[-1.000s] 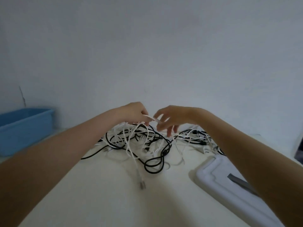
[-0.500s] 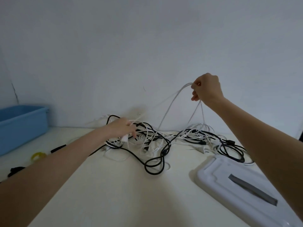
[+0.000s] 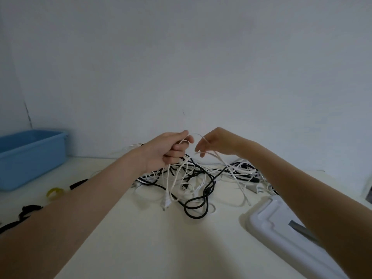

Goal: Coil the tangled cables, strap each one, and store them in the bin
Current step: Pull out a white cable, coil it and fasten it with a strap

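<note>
Head view: left hand (image 3: 167, 151) fingers curled round white cable (image 3: 174, 179); right hand (image 3: 215, 142) pinching its loop. Risk: pulling tightens cable tangle (image 3: 199, 178), dragging whole pile.

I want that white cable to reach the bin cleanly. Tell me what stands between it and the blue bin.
The white cable, held up between left hand and right hand, still runs down into the tangled pile, woven with a black cable. Toward the blue bin, only a yellow ring and black straps lie on the table.
</note>
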A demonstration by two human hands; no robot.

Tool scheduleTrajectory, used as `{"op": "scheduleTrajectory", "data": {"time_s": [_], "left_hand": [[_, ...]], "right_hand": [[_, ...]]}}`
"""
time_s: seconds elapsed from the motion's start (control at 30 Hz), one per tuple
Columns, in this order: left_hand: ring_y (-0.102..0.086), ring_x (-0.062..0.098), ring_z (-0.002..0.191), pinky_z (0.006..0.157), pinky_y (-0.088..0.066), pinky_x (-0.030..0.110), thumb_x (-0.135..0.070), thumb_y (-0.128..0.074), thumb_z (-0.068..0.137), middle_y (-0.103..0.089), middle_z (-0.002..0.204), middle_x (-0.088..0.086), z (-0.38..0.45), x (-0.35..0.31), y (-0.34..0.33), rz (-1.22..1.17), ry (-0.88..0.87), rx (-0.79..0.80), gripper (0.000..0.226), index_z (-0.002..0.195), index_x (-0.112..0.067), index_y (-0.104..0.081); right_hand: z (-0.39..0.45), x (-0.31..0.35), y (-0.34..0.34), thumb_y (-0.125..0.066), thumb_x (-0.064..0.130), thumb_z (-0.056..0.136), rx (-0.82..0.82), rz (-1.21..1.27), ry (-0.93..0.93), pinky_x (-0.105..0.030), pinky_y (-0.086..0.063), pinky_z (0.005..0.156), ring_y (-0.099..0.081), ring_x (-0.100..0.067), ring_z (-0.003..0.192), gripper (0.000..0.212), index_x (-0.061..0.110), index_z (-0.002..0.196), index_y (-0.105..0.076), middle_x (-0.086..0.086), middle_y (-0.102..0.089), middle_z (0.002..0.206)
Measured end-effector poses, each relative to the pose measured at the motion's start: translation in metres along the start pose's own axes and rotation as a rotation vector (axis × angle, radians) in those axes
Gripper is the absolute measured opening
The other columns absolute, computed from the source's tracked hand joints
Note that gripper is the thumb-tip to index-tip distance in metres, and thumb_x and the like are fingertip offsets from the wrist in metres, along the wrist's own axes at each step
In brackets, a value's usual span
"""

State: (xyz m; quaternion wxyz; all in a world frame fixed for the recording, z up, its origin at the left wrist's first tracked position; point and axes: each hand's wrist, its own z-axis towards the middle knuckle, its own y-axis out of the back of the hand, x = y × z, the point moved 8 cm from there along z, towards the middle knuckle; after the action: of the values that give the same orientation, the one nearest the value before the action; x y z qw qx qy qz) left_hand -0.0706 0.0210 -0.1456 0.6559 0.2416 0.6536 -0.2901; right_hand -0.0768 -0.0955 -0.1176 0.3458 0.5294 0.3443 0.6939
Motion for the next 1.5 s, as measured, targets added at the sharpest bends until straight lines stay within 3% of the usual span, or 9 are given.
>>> {"op": "scheduleTrajectory", "data": {"time_s": [0.07, 0.17, 0.33, 0.5, 0.7, 0.83, 1.07, 1.3, 1.5], "left_hand": [[-0.021, 0.0, 0.034, 0.036, -0.008, 0.014, -0.028, -0.036, 0.1, -0.032, 0.048, -0.01, 0.001, -0.007, -0.012, -0.111, -0.025, 0.049, 0.026, 0.088, -0.014, -0.054], [-0.029, 0.001, 0.034, 0.033, -0.014, 0.011, -0.029, -0.036, 0.099, -0.044, 0.055, -0.009, -0.001, -0.023, -0.032, -0.24, -0.075, 0.128, 0.027, 0.102, -0.014, -0.058], [-0.054, 0.002, 0.05, 0.033, -0.029, 0.009, -0.024, -0.043, 0.098, -0.062, 0.091, 0.0, -0.005, -0.053, -0.042, -0.282, -0.227, 0.075, 0.033, 0.128, -0.016, -0.053], [-0.071, 0.026, 0.075, 0.048, -0.054, 0.02, -0.016, -0.042, 0.1, -0.061, 0.116, 0.018, 0.006, -0.08, -0.011, -0.607, -0.287, -0.104, 0.035, 0.134, -0.008, -0.045], [-0.051, 0.037, 0.118, 0.084, -0.048, 0.049, -0.025, -0.031, 0.103, -0.032, 0.15, 0.009, 0.016, -0.053, 0.006, -0.105, -0.141, -0.182, 0.044, 0.146, -0.034, -0.025], [-0.063, 0.022, 0.077, 0.071, -0.057, 0.041, -0.026, -0.034, 0.103, -0.059, 0.119, 0.008, 0.012, -0.022, -0.006, 0.092, 0.051, -0.059, 0.041, 0.144, -0.033, -0.033], [-0.067, 0.033, 0.09, 0.081, -0.058, 0.038, -0.036, -0.034, 0.101, -0.059, 0.119, 0.015, -0.001, -0.01, -0.013, 0.148, 0.099, 0.197, 0.037, 0.135, -0.025, -0.044], [-0.069, 0.014, 0.059, 0.037, -0.044, 0.012, -0.046, -0.037, 0.096, -0.069, 0.11, 0.014, -0.014, 0.017, 0.027, 0.295, 0.227, 0.096, 0.047, 0.142, -0.035, -0.033], [-0.036, 0.001, 0.037, 0.03, -0.021, 0.011, -0.045, -0.035, 0.097, -0.061, 0.07, -0.001, -0.01, 0.01, 0.034, 0.311, 0.165, 0.076, 0.04, 0.132, -0.032, -0.05]], "right_hand": [[-0.001, 0.011, 0.004, -0.046, 0.018, 0.098, -0.081, 0.112, 0.057, -0.044, -0.049, 0.091, -0.065, -0.038, 0.087, 0.027, 0.004, 0.102, -0.069, 0.001, -0.07, 0.082], [-0.004, 0.015, 0.003, -0.032, 0.012, 0.102, -0.115, 0.327, 0.011, -0.012, -0.047, 0.058, -0.062, -0.004, 0.052, 0.036, -0.012, 0.108, -0.058, -0.005, -0.063, 0.077], [-0.005, 0.01, -0.026, -0.032, 0.023, 0.102, -0.069, 0.33, -0.096, -0.017, -0.036, 0.036, -0.042, -0.007, 0.032, 0.04, 0.008, 0.07, -0.051, -0.006, -0.05, 0.054], [-0.023, 0.006, -0.068, -0.046, 0.023, 0.097, 0.257, -0.363, -0.104, -0.02, -0.035, 0.049, -0.049, -0.019, 0.076, 0.029, 0.008, 0.073, -0.052, -0.006, -0.051, 0.078], [-0.027, 0.059, -0.032, -0.044, 0.017, 0.096, 0.007, -0.51, 0.185, -0.023, -0.047, 0.075, -0.057, -0.017, 0.084, 0.018, 0.007, 0.108, -0.054, -0.001, -0.06, 0.095], [-0.024, 0.081, -0.006, -0.054, 0.012, 0.092, 0.004, -0.373, 0.259, -0.007, -0.033, 0.057, -0.044, 0.001, 0.062, 0.017, 0.006, 0.105, -0.063, 0.014, -0.048, 0.069], [-0.022, 0.067, 0.02, -0.071, 0.026, 0.081, 0.021, -0.135, 0.181, -0.012, -0.027, 0.042, -0.035, -0.003, 0.034, 0.027, 0.017, 0.058, -0.06, 0.012, -0.041, 0.035], [-0.029, 0.034, 0.11, -0.076, 0.018, 0.075, -0.386, 0.333, 0.056, -0.015, -0.02, 0.04, -0.021, -0.005, 0.039, 0.042, 0.012, 0.052, -0.041, 0.008, -0.025, 0.043], [-0.017, 0.024, 0.09, -0.06, 0.013, 0.087, -0.113, 0.725, 0.041, -0.015, -0.017, 0.04, -0.02, -0.005, 0.047, 0.03, 0.018, 0.062, -0.046, 0.008, -0.024, 0.056]]}}
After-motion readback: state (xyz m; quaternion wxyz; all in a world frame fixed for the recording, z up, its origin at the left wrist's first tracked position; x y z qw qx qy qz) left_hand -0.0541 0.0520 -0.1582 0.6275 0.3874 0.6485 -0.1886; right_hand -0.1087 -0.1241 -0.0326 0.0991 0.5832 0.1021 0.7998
